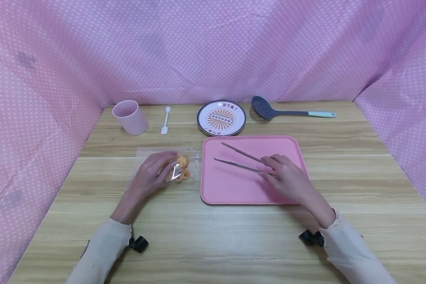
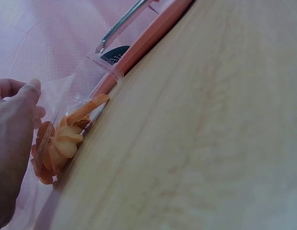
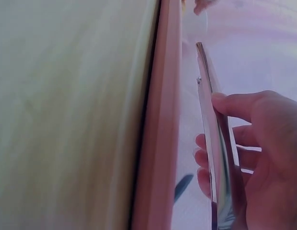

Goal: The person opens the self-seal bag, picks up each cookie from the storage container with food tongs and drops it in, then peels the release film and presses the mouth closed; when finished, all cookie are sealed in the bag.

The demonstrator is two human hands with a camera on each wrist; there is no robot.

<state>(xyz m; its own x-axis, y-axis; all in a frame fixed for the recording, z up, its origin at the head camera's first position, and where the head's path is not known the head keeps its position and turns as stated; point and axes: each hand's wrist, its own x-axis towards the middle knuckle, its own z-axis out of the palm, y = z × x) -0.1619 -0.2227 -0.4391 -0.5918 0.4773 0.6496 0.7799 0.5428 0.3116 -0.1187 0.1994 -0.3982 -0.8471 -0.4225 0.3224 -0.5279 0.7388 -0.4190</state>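
A clear plastic bag (image 1: 193, 156) with several baked cookies (image 1: 182, 161) in it lies left of the pink tray (image 1: 216, 191). My left hand (image 1: 150, 173) is at the bag, its thumb and fingers pinching the film. In the left wrist view, ridged cookies (image 2: 64, 141) show through the film beside that hand. Over the tray, my right hand (image 1: 287, 177) holds metal tongs (image 1: 238, 165) by their arms. The tongs' tips are spread apart, with nothing between them, and point left toward the bag. Part of the bag is hidden under the left hand.
Along the back stand a pink cup (image 1: 130, 118), a small white spatula-ended spoon (image 1: 166, 120), a patterned plate (image 1: 221, 118) just behind the tray, and a dark slotted spoon (image 1: 264, 107) with a mint handle. Pink dotted cloth (image 1: 213, 51) hangs around the wooden table (image 1: 213, 244).
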